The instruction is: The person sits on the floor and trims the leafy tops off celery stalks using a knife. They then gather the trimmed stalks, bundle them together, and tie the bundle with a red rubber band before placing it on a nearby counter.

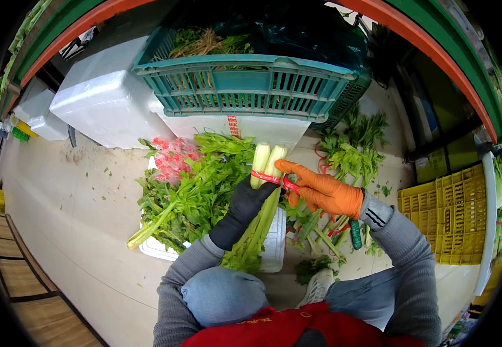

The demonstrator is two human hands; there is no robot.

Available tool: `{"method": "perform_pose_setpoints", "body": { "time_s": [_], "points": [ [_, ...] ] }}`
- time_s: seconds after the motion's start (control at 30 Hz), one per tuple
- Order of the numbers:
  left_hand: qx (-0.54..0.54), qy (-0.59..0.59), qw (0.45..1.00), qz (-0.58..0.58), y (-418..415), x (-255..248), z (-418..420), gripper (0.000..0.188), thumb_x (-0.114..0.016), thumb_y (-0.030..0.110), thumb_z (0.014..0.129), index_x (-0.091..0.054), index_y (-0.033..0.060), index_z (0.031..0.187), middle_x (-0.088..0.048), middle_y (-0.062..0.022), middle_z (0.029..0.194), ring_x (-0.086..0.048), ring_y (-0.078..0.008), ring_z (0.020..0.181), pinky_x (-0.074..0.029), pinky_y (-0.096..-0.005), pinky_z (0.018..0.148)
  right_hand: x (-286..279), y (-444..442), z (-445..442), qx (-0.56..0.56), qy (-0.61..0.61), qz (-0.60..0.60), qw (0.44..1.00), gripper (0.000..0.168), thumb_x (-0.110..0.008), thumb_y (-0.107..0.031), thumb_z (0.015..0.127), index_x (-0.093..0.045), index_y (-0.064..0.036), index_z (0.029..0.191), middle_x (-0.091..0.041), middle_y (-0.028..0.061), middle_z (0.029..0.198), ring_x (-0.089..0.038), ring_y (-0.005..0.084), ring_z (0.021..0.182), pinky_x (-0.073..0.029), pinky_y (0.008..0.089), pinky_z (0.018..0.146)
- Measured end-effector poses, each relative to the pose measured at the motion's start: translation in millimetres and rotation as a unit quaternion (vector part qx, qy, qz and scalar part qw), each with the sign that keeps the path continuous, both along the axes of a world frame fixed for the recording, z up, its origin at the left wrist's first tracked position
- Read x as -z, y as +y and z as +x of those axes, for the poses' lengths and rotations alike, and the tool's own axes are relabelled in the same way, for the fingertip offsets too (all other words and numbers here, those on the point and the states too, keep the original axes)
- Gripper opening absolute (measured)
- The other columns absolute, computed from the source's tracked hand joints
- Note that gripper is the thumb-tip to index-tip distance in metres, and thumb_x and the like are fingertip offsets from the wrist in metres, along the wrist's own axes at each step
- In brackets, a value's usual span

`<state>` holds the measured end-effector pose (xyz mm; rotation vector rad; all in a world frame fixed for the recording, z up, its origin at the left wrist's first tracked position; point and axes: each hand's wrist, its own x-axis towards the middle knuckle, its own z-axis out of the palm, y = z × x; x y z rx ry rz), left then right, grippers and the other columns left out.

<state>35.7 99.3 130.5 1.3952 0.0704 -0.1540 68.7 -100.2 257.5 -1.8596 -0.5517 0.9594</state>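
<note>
My left hand (244, 206), in a black glove, grips two celery heads (261, 160) side by side, their pale bases up and their leaves towards my knee. A red band (266, 177) lies across both stalks just below the bases. My right hand (324, 191), in an orange glove, is at the right side of the bundle. Its index finger touches a stalk, and a loose red length of tape (291, 185) is between its fingers. Under my left hand, leafy celery (203, 186) fills a white foam tray (274, 251); one head sticks out at the left.
A teal plastic crate (242, 80) of greens stands ahead on a white foam box (198, 126). Another foam box (103, 95) is left of it. Red-and-white plastic wrapping (172, 158) lies by the celery. Trimmed stalks and leaves (320, 234) litter the floor near a yellow crate (446, 217).
</note>
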Motion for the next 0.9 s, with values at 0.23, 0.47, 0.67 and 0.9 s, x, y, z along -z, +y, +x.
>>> {"method": "perform_pose_setpoints", "body": {
  "time_s": [0.23, 0.47, 0.67, 0.9],
  "points": [
    [0.131, 0.074, 0.966, -0.209, 32, -11, 6, 0.052, -0.057, 0.032, 0.087, -0.050, -0.0004, 0.127, -0.064, -0.0115, 0.109, -0.063, -0.0173, 0.092, -0.051, -0.0313, 0.081, 0, -18, 2, 0.071, 0.091, 0.125, 0.985, 0.052, -0.040, 0.001, 0.087, -0.035, -0.007, 0.138, -0.062, 0.0081, 0.090, -0.059, 0.0149, 0.081, -0.047, 0.0288, 0.075],
    [0.179, 0.095, 0.940, -0.276, 26, -34, -3, 0.057, -0.053, 0.033, 0.087, -0.044, 0.0013, 0.133, -0.057, -0.0110, 0.123, -0.061, -0.0172, 0.095, -0.049, -0.0315, 0.085, 38, -22, -1, 0.123, 0.198, 0.235, 0.944, 0.044, -0.041, 0.006, 0.081, -0.049, -0.002, 0.123, -0.063, 0.0127, 0.106, -0.061, 0.0186, 0.092, -0.048, 0.0319, 0.082],
    [0.168, 0.086, 0.967, -0.171, 34, 0, 1, 0.058, -0.055, 0.037, 0.085, -0.046, 0.0033, 0.131, -0.060, -0.0106, 0.113, -0.061, -0.0198, 0.096, -0.050, -0.0325, 0.085, 60, -13, -8, 0.168, 0.136, 0.286, 0.934, 0.033, -0.050, 0.008, 0.085, -0.052, -0.002, 0.116, -0.060, 0.0115, 0.114, -0.062, 0.0214, 0.101, -0.046, 0.0325, 0.093],
    [0.125, 0.061, 0.982, -0.127, 26, -28, -2, 0.048, -0.057, 0.035, 0.086, -0.055, 0.0040, 0.123, -0.063, -0.0052, 0.109, -0.059, -0.0137, 0.096, -0.045, -0.0301, 0.088, 47, -13, -7, 0.172, 0.075, 0.166, 0.968, 0.021, -0.054, 0.001, 0.090, -0.051, -0.004, 0.110, -0.061, 0.0085, 0.109, -0.060, 0.0174, 0.105, -0.048, 0.0287, 0.090]
  ]
}}
